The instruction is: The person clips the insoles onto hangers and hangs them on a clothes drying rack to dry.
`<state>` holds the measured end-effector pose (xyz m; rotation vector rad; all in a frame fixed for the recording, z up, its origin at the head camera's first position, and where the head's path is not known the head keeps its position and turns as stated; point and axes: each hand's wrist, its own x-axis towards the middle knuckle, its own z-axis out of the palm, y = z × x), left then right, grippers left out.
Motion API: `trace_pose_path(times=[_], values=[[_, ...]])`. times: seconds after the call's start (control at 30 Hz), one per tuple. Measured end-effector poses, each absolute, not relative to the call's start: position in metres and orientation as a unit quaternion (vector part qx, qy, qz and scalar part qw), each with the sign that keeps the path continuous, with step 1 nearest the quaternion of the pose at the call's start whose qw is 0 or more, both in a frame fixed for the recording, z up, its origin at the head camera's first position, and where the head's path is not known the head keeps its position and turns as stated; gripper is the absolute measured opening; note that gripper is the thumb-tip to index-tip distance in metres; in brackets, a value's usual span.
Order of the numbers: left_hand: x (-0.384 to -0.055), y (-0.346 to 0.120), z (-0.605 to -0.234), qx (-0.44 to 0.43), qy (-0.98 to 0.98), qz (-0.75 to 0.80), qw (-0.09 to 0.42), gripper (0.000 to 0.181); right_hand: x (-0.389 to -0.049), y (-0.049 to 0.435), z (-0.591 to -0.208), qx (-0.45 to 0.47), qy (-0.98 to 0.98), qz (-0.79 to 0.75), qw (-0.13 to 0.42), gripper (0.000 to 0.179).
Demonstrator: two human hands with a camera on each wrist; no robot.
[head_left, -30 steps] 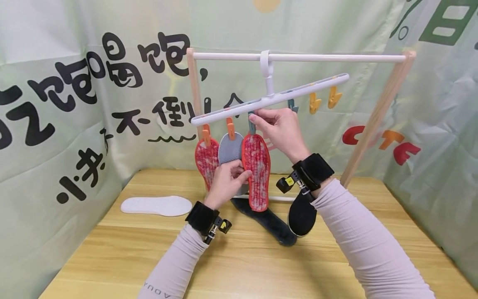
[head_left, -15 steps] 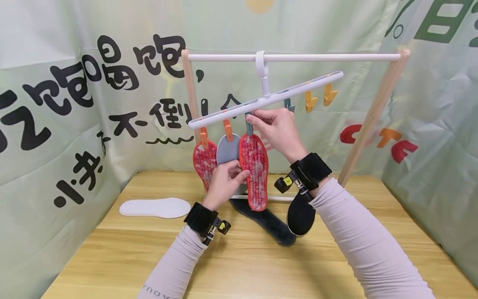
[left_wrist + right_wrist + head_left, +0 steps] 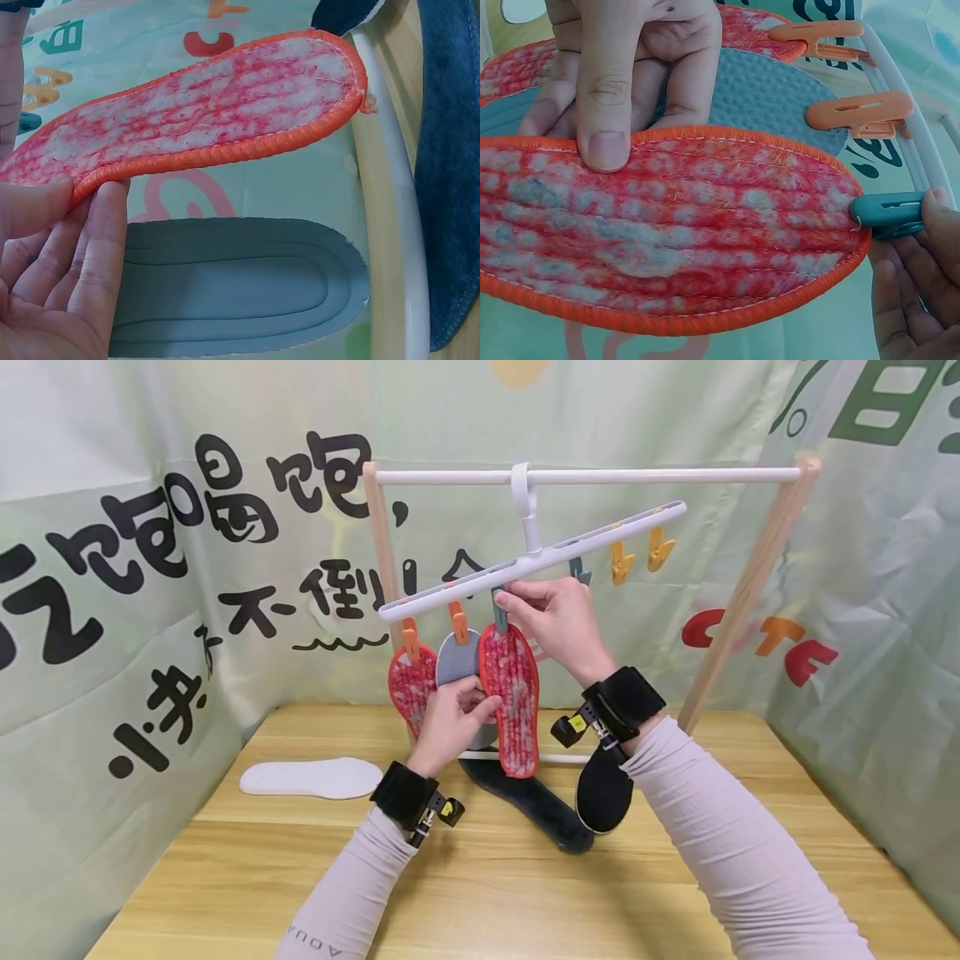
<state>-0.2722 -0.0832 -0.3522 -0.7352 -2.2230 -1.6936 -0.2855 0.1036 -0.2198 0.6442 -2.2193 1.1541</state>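
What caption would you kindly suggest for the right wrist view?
Left hand pinches a red insole; right hand holds the teal clip at its end.

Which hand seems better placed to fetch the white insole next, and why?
Probably the left hand: it is nearer the white insole, though it would first have to release the red insole it holds. The right hand is farther away, pinching the teal clip under the white hanger.

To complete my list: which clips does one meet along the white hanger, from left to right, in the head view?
Outer orange clip, inner orange clip, pinched teal clip, other teal clip, inner yellow clip, outer yellow clip.
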Motion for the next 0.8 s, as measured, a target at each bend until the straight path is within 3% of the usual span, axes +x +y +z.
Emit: trace_pose_path(times=[0.8], values=[[-0.2760,-0.0785,-0.3461,-0.260,-0.752,-0.593,0.121,0.011,-0.2850,0.1074,-0.2201,0.239,-0.828,0.432,0.267,0.028]])
